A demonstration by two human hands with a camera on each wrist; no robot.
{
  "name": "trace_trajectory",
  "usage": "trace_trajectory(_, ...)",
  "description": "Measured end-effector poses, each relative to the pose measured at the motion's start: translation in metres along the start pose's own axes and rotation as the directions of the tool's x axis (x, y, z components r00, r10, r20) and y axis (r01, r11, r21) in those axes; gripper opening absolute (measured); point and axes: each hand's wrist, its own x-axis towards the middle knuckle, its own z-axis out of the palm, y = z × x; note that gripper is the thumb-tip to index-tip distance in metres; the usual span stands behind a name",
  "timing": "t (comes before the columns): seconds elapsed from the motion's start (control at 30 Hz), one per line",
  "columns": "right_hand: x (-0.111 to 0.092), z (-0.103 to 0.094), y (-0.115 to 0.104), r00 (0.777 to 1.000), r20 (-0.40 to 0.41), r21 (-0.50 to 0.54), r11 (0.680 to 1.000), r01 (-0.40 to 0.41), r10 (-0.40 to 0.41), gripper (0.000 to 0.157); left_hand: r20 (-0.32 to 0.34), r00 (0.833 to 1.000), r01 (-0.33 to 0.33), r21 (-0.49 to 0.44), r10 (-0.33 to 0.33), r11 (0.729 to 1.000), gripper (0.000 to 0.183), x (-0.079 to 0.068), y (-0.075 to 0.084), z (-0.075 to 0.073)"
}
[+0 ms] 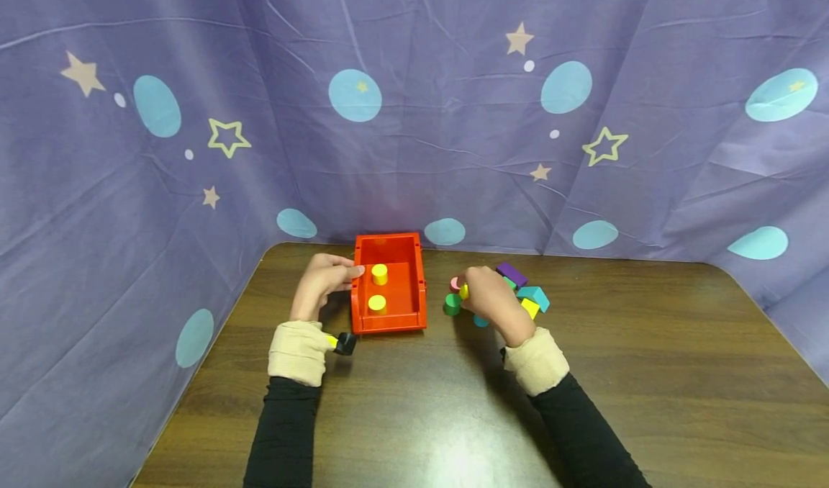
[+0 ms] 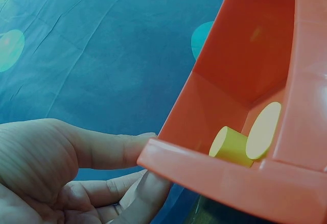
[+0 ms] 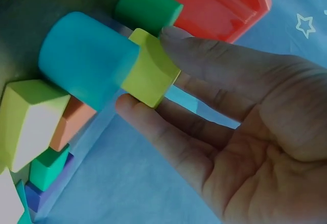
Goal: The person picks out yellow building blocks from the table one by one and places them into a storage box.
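My right hand (image 1: 490,297) pinches a yellow block (image 3: 152,71) between thumb and fingers, just right of the bin (image 1: 391,324); which way its long axis runs I cannot tell. A green cylinder (image 1: 452,304) sits between it and the bin. My left hand (image 1: 322,279), touching the bin, grips its left wall; two yellow cylinders (image 1: 379,274) stand inside.

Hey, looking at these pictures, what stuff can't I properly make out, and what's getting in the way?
Head view: much of the yellow block, covered by the right hand pinching it.
Head view: part of the pink block, hidden by that same hand.
Left wrist view: the right side of the red bin, cut off by the picture's right edge.
Right wrist view: the pale block at lower left, cut off by the left edge.
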Motion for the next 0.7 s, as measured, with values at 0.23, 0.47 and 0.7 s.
trace_trajectory(0.23,-0.005,-0.01,-0.001,0.999,-0.034,0.03,1.0,0.004,-0.003,0.029,-0.004,1.0,0.009,0.015,-0.009,1.0,0.038,-0.001,-0.001,-0.001)
trace_trajectory(0.47,-0.011,-0.023,-0.004,0.997,-0.071,0.065,0.998,0.026,-0.021,0.03,-0.005,1.0,0.008,0.017,-0.008,1.0,0.038,-0.001,0.0,-0.001)
trace_trajectory(0.7,-0.02,-0.038,-0.004,0.993,-0.111,0.082,0.995,0.059,-0.05,0.031,-0.004,1.0,0.015,0.026,-0.015,1.0,0.038,-0.001,0.0,-0.001)
